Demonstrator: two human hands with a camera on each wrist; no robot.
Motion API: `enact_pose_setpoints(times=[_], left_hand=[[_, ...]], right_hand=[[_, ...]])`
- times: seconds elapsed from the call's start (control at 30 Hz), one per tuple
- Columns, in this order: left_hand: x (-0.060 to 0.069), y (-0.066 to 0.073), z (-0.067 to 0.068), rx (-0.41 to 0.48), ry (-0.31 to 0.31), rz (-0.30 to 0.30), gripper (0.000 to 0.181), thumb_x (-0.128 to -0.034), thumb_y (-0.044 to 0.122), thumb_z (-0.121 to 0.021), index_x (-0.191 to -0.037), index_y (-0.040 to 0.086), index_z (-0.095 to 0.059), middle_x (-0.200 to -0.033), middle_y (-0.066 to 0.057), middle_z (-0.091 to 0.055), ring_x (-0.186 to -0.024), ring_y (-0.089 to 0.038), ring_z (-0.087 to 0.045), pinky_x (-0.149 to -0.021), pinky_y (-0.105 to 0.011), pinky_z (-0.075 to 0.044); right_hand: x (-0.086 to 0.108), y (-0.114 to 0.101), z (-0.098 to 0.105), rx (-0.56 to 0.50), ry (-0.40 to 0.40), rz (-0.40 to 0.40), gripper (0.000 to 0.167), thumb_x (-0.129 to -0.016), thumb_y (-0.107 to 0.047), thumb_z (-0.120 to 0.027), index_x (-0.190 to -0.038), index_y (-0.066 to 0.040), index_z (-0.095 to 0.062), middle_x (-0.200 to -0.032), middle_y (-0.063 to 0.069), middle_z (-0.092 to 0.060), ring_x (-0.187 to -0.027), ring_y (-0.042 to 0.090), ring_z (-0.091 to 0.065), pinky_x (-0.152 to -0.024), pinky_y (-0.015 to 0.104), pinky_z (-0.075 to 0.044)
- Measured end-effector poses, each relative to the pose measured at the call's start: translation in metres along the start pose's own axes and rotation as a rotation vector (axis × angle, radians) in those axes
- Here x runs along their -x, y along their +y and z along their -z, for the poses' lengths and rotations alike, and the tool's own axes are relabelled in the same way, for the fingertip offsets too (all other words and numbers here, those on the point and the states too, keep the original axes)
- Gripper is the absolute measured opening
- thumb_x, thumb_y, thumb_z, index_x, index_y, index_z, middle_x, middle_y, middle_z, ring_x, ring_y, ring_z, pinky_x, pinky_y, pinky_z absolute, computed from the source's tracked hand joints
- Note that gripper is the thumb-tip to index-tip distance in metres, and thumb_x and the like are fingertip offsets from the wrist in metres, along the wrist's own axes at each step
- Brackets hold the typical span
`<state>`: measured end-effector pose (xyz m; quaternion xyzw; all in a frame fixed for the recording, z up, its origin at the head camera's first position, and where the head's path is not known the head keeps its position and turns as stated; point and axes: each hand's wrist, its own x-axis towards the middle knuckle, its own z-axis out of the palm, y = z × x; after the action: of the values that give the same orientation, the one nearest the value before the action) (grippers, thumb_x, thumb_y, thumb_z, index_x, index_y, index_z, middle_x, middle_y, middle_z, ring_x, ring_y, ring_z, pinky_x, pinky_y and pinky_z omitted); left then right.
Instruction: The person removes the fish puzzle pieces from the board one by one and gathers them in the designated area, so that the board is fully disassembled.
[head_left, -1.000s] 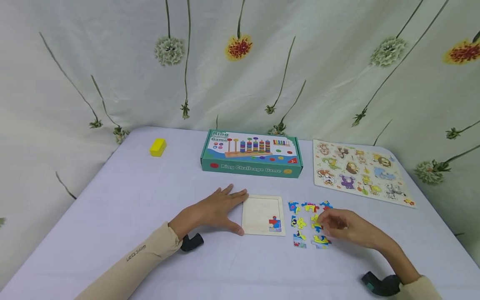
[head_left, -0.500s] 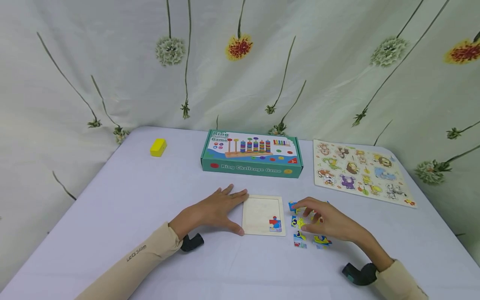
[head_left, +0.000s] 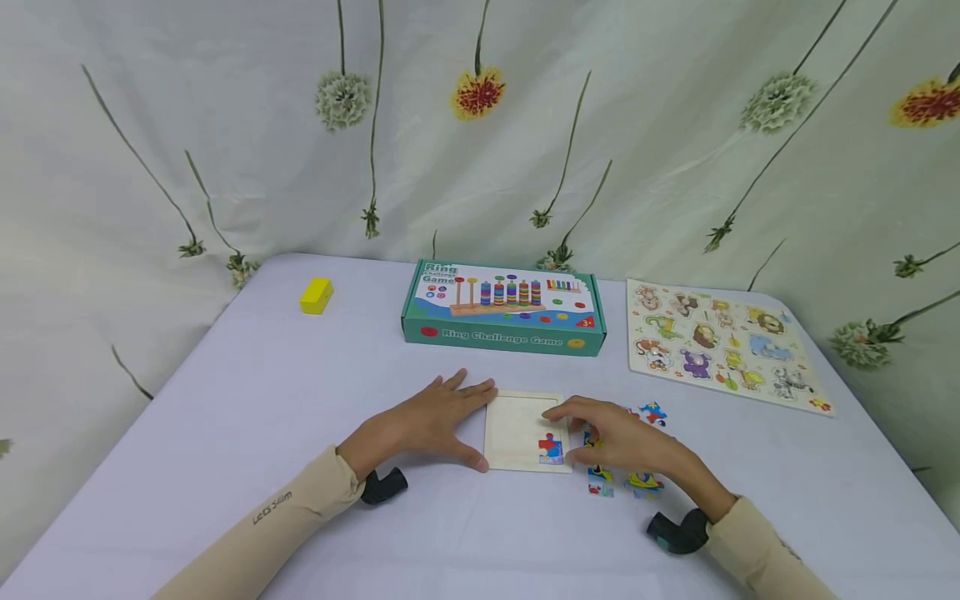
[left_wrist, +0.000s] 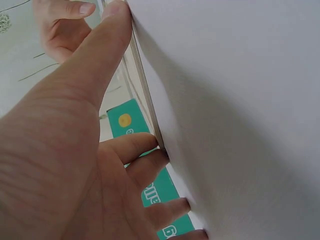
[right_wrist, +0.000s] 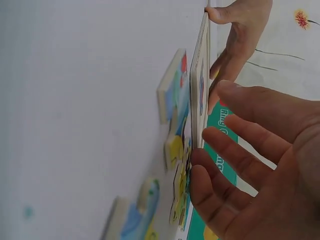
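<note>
A square wooden puzzle tray (head_left: 517, 429) lies on the table, with one red and blue jigsaw piece (head_left: 551, 450) in its near right corner. My left hand (head_left: 427, 423) rests against the tray's left side, its thumb touching the near corner and its fingers spread by the far corner. Over the tray's right edge hovers my right hand (head_left: 618, 435), fingers loosely bent and nothing visible between them in the right wrist view. Beneath and beside it lie several loose jigsaw pieces (head_left: 643, 482) in blue, yellow and red, partly hidden by the hand.
Behind the tray stands a green Ring Challenge Game box (head_left: 502, 308). An animal peg puzzle board (head_left: 723, 346) lies at the back right, and a yellow block (head_left: 317, 295) at the back left. A flowered cloth (head_left: 660, 150) hangs behind the table.
My right hand has moved left, from the right column of loose pieces across the left column to the tray's right edge. The left hand and the tray have stayed still.
</note>
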<state>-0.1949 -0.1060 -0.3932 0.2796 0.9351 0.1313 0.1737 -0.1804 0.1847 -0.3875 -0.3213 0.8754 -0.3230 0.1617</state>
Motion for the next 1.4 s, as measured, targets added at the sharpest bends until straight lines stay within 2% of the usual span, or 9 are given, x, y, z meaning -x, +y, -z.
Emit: enact_pose_setpoints(times=[0.27, 0.6, 0.77, 0.97, 1.23, 1.4], left_hand=[[0.0002, -0.0005, 0.0013, 0.003, -0.003, -0.010, 0.104, -0.0701, 0.064, -0.073, -0.152, 0.020, -0.028, -0.159, 0.006, -0.020, -0.148, -0.030, -0.004, -0.117, -0.053, -0.007], [0.0013, -0.0003, 0.0011, 0.011, 0.000, -0.016, 0.103, -0.0702, 0.063, -0.074, -0.152, 0.019, -0.029, -0.159, 0.005, -0.022, -0.148, -0.030, -0.005, -0.117, -0.054, -0.007], [0.0011, -0.0007, 0.0005, 0.009, 0.003, -0.018, 0.103, -0.0701, 0.063, -0.074, -0.152, 0.020, -0.029, -0.159, 0.006, -0.022, -0.148, -0.030, -0.005, -0.117, -0.054, -0.007], [0.0011, -0.0001, 0.0008, 0.006, 0.002, -0.010, 0.103, -0.0698, 0.064, -0.074, -0.152, 0.020, -0.029, -0.159, 0.006, -0.022, -0.148, -0.030, -0.005, -0.117, -0.054, -0.007], [0.0001, 0.0000, 0.0005, 0.001, -0.002, -0.001, 0.104, -0.0690, 0.065, -0.074, -0.152, 0.021, -0.028, -0.159, 0.008, -0.021, -0.148, -0.029, -0.005, -0.117, -0.054, -0.008], [0.0003, 0.0001, 0.0012, 0.008, 0.000, -0.004, 0.105, -0.0689, 0.065, -0.074, -0.152, 0.020, -0.029, -0.159, 0.007, -0.021, -0.148, -0.030, -0.005, -0.117, -0.054, -0.008]], right_hand=[[-0.0071, 0.0028, -0.0027, 0.018, -0.030, 0.005, 0.046, -0.085, -0.017, -0.074, -0.129, -0.012, -0.060, -0.121, -0.001, -0.058, -0.094, 0.016, -0.048, -0.072, 0.023, -0.048], [-0.0081, 0.0035, -0.0067, 0.030, -0.031, 0.048, 0.043, -0.084, -0.016, -0.074, -0.125, -0.008, -0.063, -0.120, 0.000, -0.056, -0.097, 0.017, -0.049, -0.079, 0.024, -0.048], [-0.0084, 0.0027, -0.0074, 0.022, -0.033, 0.068, 0.037, -0.084, -0.013, -0.074, -0.120, -0.009, -0.067, -0.116, -0.001, -0.056, -0.099, 0.016, -0.049, -0.079, 0.024, -0.048], [-0.0089, 0.0024, -0.0080, 0.014, -0.033, 0.076, 0.030, -0.083, -0.011, -0.074, -0.113, -0.014, -0.070, -0.113, -0.004, -0.055, -0.102, 0.015, -0.050, -0.085, 0.026, -0.048], [-0.0085, 0.0020, -0.0087, 0.042, -0.014, 0.047, 0.041, -0.083, -0.015, -0.074, -0.122, -0.009, -0.064, -0.118, -0.001, -0.054, -0.094, 0.016, -0.048, -0.079, 0.024, -0.048], [-0.0079, 0.0003, -0.0082, 0.028, -0.014, 0.035, 0.035, -0.083, -0.014, -0.075, -0.117, -0.010, -0.066, -0.115, -0.001, -0.052, -0.094, 0.016, -0.048, -0.080, 0.024, -0.048]])
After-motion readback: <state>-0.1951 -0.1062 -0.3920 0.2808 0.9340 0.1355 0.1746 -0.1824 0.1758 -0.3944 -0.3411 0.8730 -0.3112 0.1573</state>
